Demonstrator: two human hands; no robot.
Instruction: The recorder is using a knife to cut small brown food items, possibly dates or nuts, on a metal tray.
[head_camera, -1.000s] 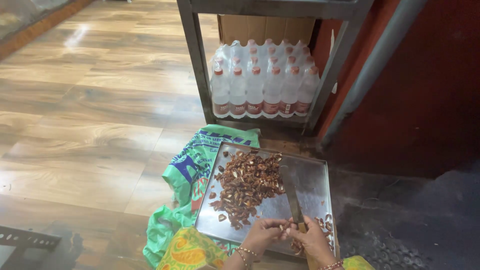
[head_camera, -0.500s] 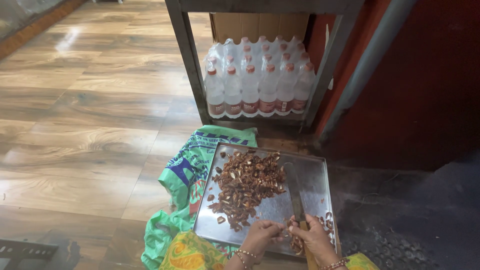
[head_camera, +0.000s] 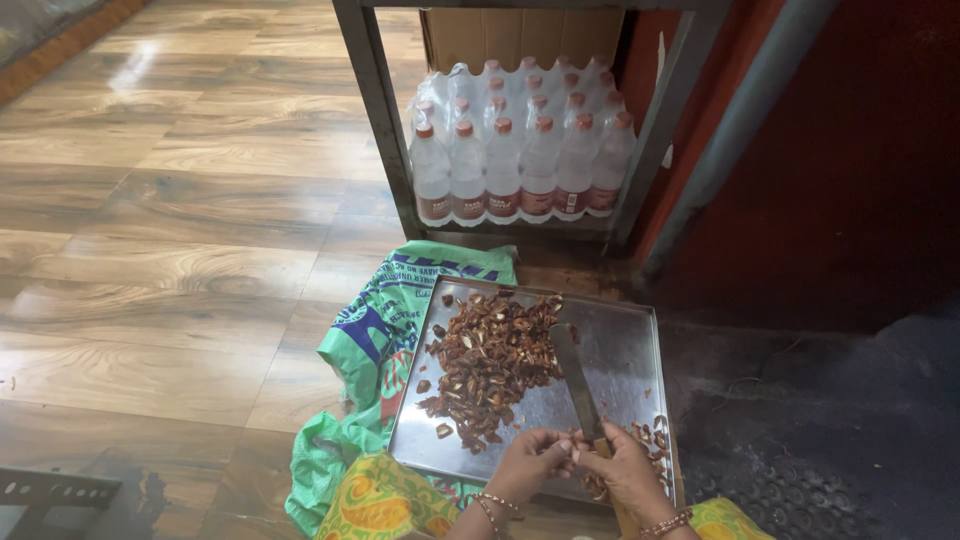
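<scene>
Crouching over a steel tray (head_camera: 620, 345) on the floor | right hand (head_camera: 630, 475) grips a knife (head_camera: 572, 372), blade pointing to 12 o'clock | left hand (head_camera: 527, 462) pinches a small brown piece against it | chopped brown pile (head_camera: 490, 365) at the tray's 10 o'clock | green sack (head_camera: 375, 340) underneath | bottled water pack (head_camera: 520, 155) at 12 o'clock.
</scene>
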